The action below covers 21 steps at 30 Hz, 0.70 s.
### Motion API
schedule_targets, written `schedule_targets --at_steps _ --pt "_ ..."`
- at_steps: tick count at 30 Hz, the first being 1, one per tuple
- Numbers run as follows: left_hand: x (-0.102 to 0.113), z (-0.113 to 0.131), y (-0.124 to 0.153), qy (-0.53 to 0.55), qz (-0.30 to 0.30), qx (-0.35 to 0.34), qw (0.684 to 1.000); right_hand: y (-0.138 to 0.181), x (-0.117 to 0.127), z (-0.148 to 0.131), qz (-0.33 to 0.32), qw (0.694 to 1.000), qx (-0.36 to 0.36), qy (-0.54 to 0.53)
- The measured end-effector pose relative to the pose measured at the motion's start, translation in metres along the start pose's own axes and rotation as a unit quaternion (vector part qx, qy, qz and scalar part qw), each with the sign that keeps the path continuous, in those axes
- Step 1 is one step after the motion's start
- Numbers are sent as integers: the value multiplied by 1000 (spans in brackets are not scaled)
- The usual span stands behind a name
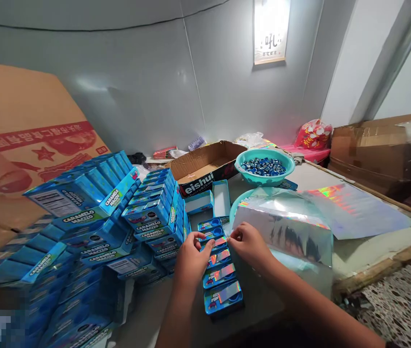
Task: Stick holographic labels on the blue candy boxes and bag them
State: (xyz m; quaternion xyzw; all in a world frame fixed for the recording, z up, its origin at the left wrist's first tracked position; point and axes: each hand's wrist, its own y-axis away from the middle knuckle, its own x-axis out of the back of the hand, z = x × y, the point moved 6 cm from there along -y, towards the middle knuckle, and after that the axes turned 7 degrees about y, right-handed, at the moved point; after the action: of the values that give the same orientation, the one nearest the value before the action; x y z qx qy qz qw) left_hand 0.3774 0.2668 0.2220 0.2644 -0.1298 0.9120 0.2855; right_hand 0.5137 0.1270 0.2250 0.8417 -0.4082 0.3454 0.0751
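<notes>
A column of several small blue candy boxes (223,297) lies flat before me, and the nearer ones carry shiny holographic stickers (229,292). My left hand (194,256) is at the left side of a box in the middle of the column, its thumb and curled fingers closed at the edge of a holographic sticker there. From the right, my right hand (249,245) pinches at the other end of that sticker, fingertips together. Two boxes at the far end, including the last blue box (209,224), show round blue rings and no sticker.
Stacked blue display boxes (151,212) crowd the left, beside a large carton (27,121). Behind stand an open cardboard tray (200,169) and a turquoise basin (263,181) of blue-silver pieces. A reflective silver sheet bundle (288,232) and a holographic sheet (361,210) lie right.
</notes>
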Motion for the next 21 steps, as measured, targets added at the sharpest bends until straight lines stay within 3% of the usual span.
schedule_targets --at_steps 6,8,10,12,14,17,21 --pt "-1 4 7 -4 20 -44 999 13 1 -18 -20 996 65 56" --pt "1 5 11 -4 23 -54 998 19 17 -26 -16 993 112 38" --pt "4 5 16 1 29 -67 997 22 51 -27 36 986 156 38" --pt "7 9 23 27 41 -93 994 24 95 -18 121 972 165 112" --pt "10 18 31 62 58 -125 988 24 132 1 171 948 131 233" --pt "11 36 41 84 67 -176 978 25 160 34 145 921 72 354" --pt "-4 59 45 79 6 -231 970 31 157 63 72 931 38 355"
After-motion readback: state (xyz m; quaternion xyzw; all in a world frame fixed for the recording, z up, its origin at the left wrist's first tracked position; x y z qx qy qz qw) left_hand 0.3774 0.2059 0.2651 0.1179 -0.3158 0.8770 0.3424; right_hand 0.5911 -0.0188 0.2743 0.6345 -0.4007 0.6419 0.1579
